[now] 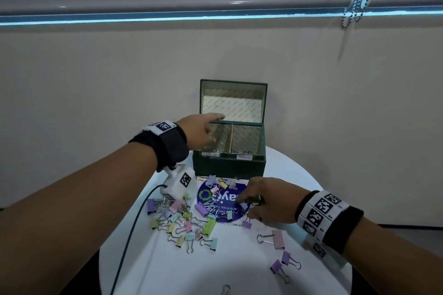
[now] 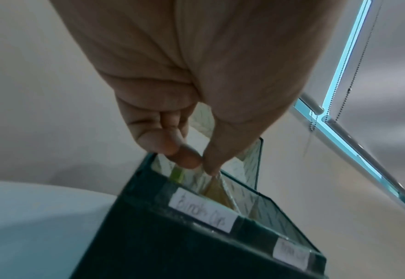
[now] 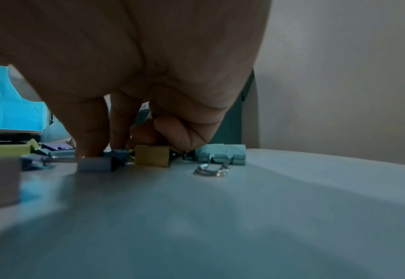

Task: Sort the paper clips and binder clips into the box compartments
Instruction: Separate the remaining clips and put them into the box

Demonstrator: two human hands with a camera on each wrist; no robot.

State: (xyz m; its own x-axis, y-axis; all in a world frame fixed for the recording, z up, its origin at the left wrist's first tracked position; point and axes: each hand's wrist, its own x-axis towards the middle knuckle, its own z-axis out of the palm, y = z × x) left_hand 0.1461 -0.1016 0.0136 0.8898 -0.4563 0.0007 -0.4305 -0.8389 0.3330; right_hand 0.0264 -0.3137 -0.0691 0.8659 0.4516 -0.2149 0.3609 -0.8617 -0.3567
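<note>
A dark green box [image 1: 229, 165] stands open at the back of the table, its lid [image 1: 232, 100] upright and a divider splitting it in two. My left hand [image 1: 203, 132] hovers over the left compartment, labelled for binder clips [image 2: 201, 213]. Its fingertips [image 2: 189, 160] pinch together above a blurred yellow-green binder clip [image 2: 178, 174] hanging just inside the rim. Coloured paper clips [image 1: 247, 151] lie in the right compartment. My right hand [image 1: 254, 199] is down among the loose clips, thumb and fingers curled round a yellow binder clip [image 3: 152, 155].
Several pastel binder clips [image 1: 184, 223] lie scattered on the round white table [image 1: 215, 270], over a purple sticker [image 1: 206, 195]. A pink clip [image 1: 278, 239] and two purple ones [image 1: 285, 261] lie nearer. A dark cable [image 1: 134, 223] runs off the left edge. A wall is close behind.
</note>
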